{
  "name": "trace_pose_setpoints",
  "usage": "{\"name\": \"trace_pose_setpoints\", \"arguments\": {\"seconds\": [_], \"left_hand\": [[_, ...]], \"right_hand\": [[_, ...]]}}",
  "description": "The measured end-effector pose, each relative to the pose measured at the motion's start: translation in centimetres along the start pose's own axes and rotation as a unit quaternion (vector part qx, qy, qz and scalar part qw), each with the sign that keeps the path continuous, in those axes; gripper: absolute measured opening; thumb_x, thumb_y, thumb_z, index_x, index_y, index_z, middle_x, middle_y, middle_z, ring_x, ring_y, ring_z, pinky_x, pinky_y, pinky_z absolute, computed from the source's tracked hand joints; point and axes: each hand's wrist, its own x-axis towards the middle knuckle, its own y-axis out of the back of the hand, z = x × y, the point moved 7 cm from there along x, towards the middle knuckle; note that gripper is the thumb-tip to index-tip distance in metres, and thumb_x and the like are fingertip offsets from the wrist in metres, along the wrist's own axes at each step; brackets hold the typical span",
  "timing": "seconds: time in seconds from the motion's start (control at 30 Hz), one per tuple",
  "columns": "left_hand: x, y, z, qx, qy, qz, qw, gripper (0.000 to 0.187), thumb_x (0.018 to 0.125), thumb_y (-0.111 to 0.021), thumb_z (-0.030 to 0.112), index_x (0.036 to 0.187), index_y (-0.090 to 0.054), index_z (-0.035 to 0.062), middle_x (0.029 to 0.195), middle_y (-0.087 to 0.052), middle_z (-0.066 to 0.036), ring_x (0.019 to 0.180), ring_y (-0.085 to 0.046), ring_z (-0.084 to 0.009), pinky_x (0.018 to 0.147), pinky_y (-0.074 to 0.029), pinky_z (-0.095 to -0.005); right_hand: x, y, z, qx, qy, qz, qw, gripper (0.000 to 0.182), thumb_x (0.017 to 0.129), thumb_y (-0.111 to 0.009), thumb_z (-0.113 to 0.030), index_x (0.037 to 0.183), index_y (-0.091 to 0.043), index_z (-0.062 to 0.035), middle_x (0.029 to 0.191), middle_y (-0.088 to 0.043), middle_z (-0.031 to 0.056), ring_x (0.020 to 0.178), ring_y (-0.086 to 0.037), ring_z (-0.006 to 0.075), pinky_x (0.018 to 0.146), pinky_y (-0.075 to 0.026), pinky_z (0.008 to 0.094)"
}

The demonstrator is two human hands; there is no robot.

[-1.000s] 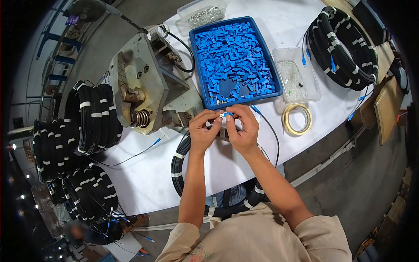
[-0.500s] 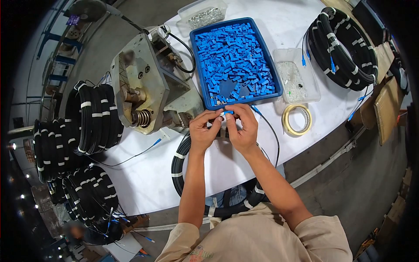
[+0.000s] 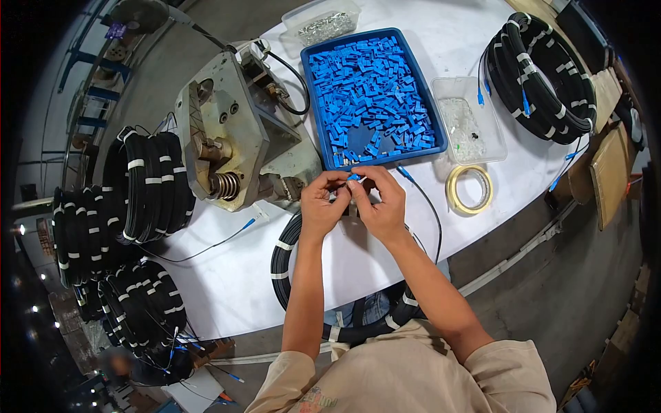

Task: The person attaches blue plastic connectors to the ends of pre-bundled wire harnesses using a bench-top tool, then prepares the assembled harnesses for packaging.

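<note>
My left hand (image 3: 323, 206) and my right hand (image 3: 380, 202) meet just below the near edge of a blue tray (image 3: 441, 138). Between their fingertips both pinch a small blue connector piece (image 3: 354, 177); fingers cover most of it. Many blue connector pieces (image 3: 365, 82) lie in the tray. Under my hands and forearms, a coil of black cable (image 3: 280, 261) with white bands hangs partly over the table's near edge. A cable end with a blue connector (image 3: 403, 172) lies right of my right hand.
A metal press (image 3: 227, 131) stands left of the tray. Beyond it are black cable coils (image 3: 148, 179). To the right are a clear plastic box (image 3: 468, 131), a tape roll (image 3: 451, 189) and another cable coil (image 3: 506, 89). A second clear box (image 3: 320, 24) sits behind the tray.
The blue piece between my fingertips has turned, and less of it shows. My fingers have shifted slightly around it; both forearms are nearly where they were.
</note>
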Motion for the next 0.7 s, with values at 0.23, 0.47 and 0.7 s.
{"name": "trace_pose_setpoints", "arguments": {"seconds": [0.23, 0.47, 0.7], "left_hand": [[-0.2, -0.1, -0.4, -0.054, 0.039, 0.019, 0.998, 0.013, 0.089, -0.067, -0.005, 0.102, -0.066, -0.0054, 0.098, -0.069, -0.010, 0.091, -0.064, -0.0119, 0.081, -0.052, -0.0240], [0.3, -0.7, 3.5, 0.235, -0.123, 0.068, 0.962, 0.012, 0.083, -0.073, -0.002, 0.095, -0.072, 0.0004, 0.091, -0.071, -0.009, 0.087, -0.066, -0.0179, 0.079, -0.052, -0.0285], [-0.1, 0.4, 3.6, 0.267, -0.028, 0.007, 0.963, 0.016, 0.086, -0.073, 0.006, 0.101, -0.073, 0.0007, 0.090, -0.072, -0.011, 0.081, -0.069, -0.0203, 0.071, -0.052, -0.0298]], "right_hand": [[0.2, 0.1, -0.1, -0.004, -0.034, -0.014, 0.999, 0.017, 0.089, -0.066, -0.002, 0.105, -0.065, 0.0022, 0.094, -0.065, 0.0117, 0.069, -0.061, 0.0159, 0.062, -0.049, 0.0265], [0.1, 0.1, 0.6, 0.001, -0.040, 0.002, 0.999, 0.013, 0.090, -0.063, -0.002, 0.103, -0.063, 0.0025, 0.094, -0.066, 0.0133, 0.075, -0.065, 0.0209, 0.067, -0.052, 0.0308], [-0.2, -0.5, 1.2, 0.009, -0.079, -0.032, 0.996, 0.015, 0.092, -0.062, -0.005, 0.105, -0.062, 0.0021, 0.090, -0.068, 0.0129, 0.074, -0.067, 0.0202, 0.068, -0.052, 0.0311]]}}
